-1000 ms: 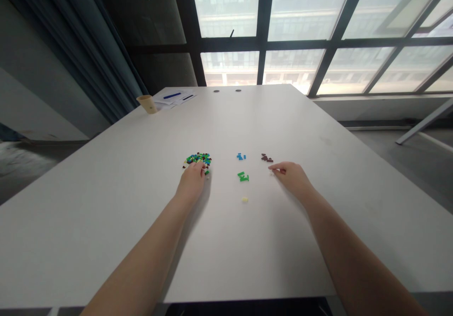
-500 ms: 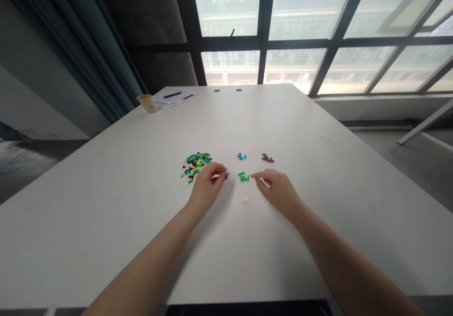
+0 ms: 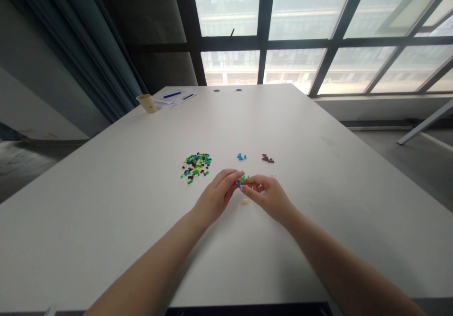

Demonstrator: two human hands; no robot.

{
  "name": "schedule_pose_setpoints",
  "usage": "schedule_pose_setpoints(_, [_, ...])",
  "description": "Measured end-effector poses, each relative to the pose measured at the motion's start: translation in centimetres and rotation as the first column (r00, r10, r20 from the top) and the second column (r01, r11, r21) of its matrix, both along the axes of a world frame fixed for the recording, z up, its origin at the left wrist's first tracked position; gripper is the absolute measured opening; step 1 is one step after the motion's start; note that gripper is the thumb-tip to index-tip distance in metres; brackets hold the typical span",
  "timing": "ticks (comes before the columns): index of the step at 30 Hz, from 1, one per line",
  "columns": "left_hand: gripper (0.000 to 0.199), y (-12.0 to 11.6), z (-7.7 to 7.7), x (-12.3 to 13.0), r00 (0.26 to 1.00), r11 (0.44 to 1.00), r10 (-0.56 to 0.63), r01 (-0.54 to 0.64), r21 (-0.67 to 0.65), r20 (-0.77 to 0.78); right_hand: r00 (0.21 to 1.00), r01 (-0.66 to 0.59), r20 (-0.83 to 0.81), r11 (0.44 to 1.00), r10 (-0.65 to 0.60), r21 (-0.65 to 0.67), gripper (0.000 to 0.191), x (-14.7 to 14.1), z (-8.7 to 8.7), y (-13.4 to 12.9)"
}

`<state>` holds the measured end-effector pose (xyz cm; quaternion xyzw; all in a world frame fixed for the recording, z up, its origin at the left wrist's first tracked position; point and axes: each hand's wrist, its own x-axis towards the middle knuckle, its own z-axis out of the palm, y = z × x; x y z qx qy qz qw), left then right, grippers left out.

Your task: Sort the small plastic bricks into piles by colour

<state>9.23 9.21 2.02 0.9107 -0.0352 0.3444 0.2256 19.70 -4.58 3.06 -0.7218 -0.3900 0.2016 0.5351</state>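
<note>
The left hand point(image 3: 216, 198) and right hand point(image 3: 266, 195) meet above a white surface point(image 3: 300, 132), their fingertips pressed together, pinching small green and blue plastic bricks point(image 3: 242, 179). Nearby to the left lies a mixed pile of bricks point(image 3: 196, 167). Farther ahead sit small blue bricks point(image 3: 241, 156) and brown bricks point(image 3: 268, 158), and a pale yellow brick point(image 3: 245, 201) lies just below the hands.

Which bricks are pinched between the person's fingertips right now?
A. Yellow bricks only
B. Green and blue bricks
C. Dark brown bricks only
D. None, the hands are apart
B: green and blue bricks show where the fingertips of the left hand and right hand meet, while the dark brown bricks lie apart on the table.
</note>
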Motion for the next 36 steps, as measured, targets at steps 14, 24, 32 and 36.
schedule_pose_setpoints(14, [0.024,0.3,0.2,0.0,0.984,0.997,-0.082,0.083,0.000,-0.161,0.955,0.053,0.292,0.999,-0.048,-0.008,0.011,1.2,-0.9,-0.1])
schedule_pose_setpoints(24, [0.028,-3.5,0.1,0.0,0.677,0.839,-0.506,0.531,-0.122,-0.535,0.912,0.214,0.384,0.967,-0.147,-0.139,0.019,3.7,0.0,-1.1])
schedule_pose_setpoints(32, [0.021,-3.7,-0.8,0.2,0.687,0.848,-0.529,0.450,-0.279,-0.499,0.911,0.179,0.399,0.972,-0.105,-0.154,0.019,3.4,-0.5,-0.9])
schedule_pose_setpoints(36, [0.022,-3.1,0.6,0.0,0.812,0.798,-0.429,0.135,-0.588,-0.396,0.898,0.179,0.421,0.980,-0.127,-0.087,0.018,3.4,-0.4,-1.0])
